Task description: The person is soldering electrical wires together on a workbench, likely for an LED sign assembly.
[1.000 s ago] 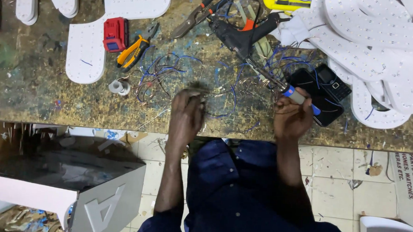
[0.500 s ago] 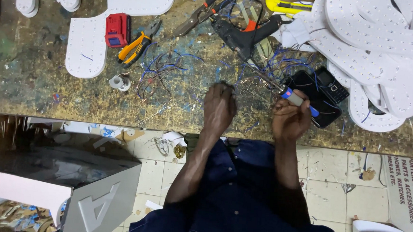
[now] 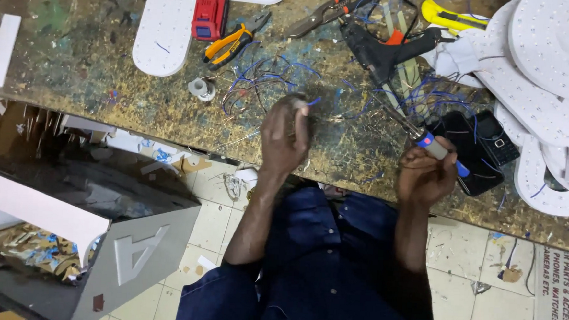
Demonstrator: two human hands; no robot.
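Note:
My left hand point(image 3: 286, 135) rests on the scarred workbench point(image 3: 81, 71), fingers closed around a thin blue wire point(image 3: 313, 101) that pokes out past the fingertips. It lies at the edge of a tangle of loose blue wires point(image 3: 263, 74). My right hand point(image 3: 425, 175) grips a soldering iron point(image 3: 438, 150) with a blue and red handle. Its metal tip points up and left over the bench, apart from the left hand. Both forearms come up from my dark blue shirt.
Orange-handled pliers point(image 3: 228, 44), a red box point(image 3: 209, 16) and a white oval board point(image 3: 164, 33) lie at the back left. A black glue gun point(image 3: 386, 46), yellow knife point(image 3: 446, 15), black phones point(image 3: 487, 135) and white perforated boards point(image 3: 553, 51) crowd the right. A grey lettered box point(image 3: 133, 253) stands below left.
My left hand has slid right and farther onto the bench, up to the blue wires. The right hand with the soldering iron has hardly moved.

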